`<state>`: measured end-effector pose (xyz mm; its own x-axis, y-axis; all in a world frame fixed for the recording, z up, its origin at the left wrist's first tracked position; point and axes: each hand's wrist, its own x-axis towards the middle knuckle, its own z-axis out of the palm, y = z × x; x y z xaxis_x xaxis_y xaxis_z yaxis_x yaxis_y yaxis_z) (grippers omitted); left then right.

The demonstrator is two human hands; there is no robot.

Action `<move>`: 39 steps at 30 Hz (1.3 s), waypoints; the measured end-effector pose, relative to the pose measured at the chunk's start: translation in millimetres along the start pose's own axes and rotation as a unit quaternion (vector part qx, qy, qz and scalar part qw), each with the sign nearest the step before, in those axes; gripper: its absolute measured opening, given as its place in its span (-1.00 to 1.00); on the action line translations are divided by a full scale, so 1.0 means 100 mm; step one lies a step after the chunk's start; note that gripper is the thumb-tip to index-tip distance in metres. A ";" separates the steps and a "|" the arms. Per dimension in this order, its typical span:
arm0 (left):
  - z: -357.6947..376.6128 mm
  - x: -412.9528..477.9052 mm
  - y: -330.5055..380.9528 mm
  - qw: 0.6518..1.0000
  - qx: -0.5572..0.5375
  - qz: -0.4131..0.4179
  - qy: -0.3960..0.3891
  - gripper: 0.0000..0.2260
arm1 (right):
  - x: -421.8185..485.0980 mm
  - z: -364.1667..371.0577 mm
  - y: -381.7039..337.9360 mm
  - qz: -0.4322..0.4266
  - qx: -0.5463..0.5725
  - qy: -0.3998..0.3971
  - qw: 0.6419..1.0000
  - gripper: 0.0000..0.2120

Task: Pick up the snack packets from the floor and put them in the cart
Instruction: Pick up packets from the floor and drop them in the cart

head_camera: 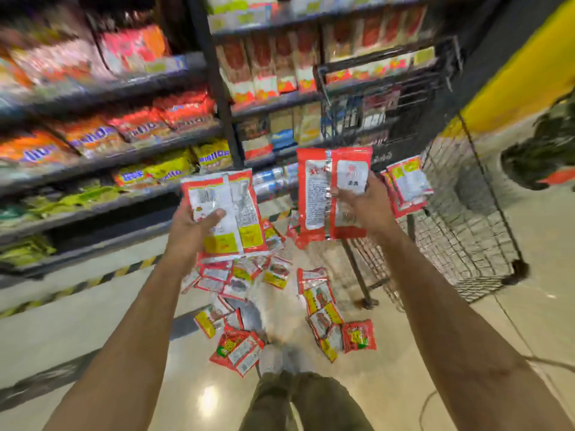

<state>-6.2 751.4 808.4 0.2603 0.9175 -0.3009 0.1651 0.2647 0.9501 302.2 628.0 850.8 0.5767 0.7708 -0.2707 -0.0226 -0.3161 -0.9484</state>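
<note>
2 hands raised, each gripping a red packet. Left hand (pixel 199 227) closed on left packet (pixel 231 209), thumb pressed across its white back panel. Right hand (pixel 362 202) closed on right packet (pixel 323 194), fingers wrapped over its right edge, just beside the cart (pixel 466 194). 1 more red packet (pixel 407 185) at the cart's near rim; whether inside or resting on the wire, cannot tell. Many packets (pixel 280 306) scattered on the floor (pixel 435 321) between and below both arms, near the cart's wheel. Stocked shelves (pixel 124 135) left and behind, blurred.
</note>
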 end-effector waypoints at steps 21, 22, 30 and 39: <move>3.17 -1.68 1.77 0.992 0.013 0.126 -0.027 -0.56 | -0.76 -3.79 -1.13 -0.115 0.088 0.098 0.985 -0.68; 3.37 -1.78 1.77 0.992 0.014 0.126 -0.021 -0.57 | -0.77 -4.04 -1.13 -0.119 0.088 0.094 0.984 -0.68; 4.71 -2.22 1.89 0.990 0.007 0.141 -0.019 -0.54 | -0.72 -5.51 -1.05 -0.118 0.059 0.100 0.986 -0.66; 5.28 -2.00 1.83 0.991 0.009 0.134 0.005 -0.52 | -0.19 -5.91 -0.87 -0.095 0.030 0.047 0.994 -0.65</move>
<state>474.6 459.4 998.5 0.2877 0.9570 -0.0378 0.1084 0.0067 0.9941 775.8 314.2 1036.0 0.6495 0.7571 -0.0711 0.0481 -0.1342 -0.9898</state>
